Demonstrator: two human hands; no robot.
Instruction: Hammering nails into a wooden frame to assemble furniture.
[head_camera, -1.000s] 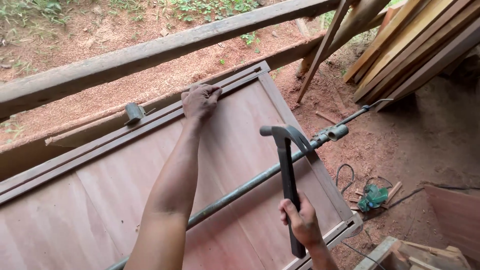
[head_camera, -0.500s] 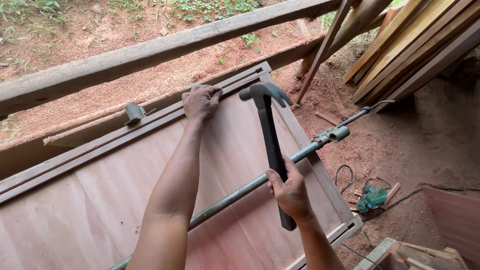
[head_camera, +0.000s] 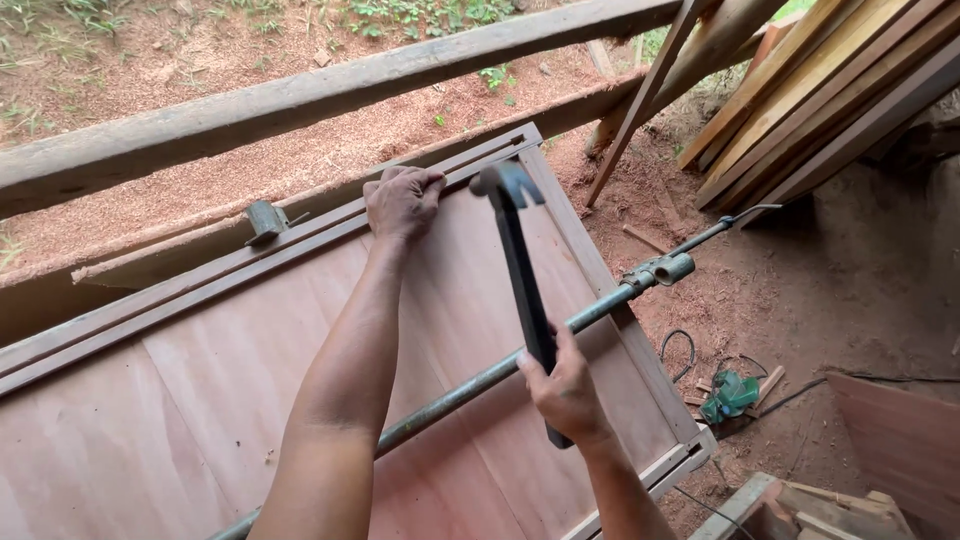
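Note:
My left hand (head_camera: 402, 200) rests with curled fingers on the far frame strip of a large reddish plywood panel (head_camera: 200, 400). My right hand (head_camera: 565, 385) grips the dark handle of a claw hammer (head_camera: 515, 250). The hammer's head is raised just right of the left hand's fingers, close above the frame strip. Whether a nail sits under the fingers cannot be seen. A long metal pipe clamp (head_camera: 600, 305) lies diagonally across the panel, under the hammer handle.
A thick wooden beam (head_camera: 300, 90) runs across the top, with sawdust-covered ground behind it. Stacked planks (head_camera: 830, 90) lean at the upper right. A green power tool (head_camera: 730, 395) with a cable lies on the dirt floor. A clamp jaw (head_camera: 265, 220) sits at the far edge.
My right hand has swung the hammer up and to the left, from beside the pipe clamp to right next to my left hand. The left hand has stayed on the frame strip.

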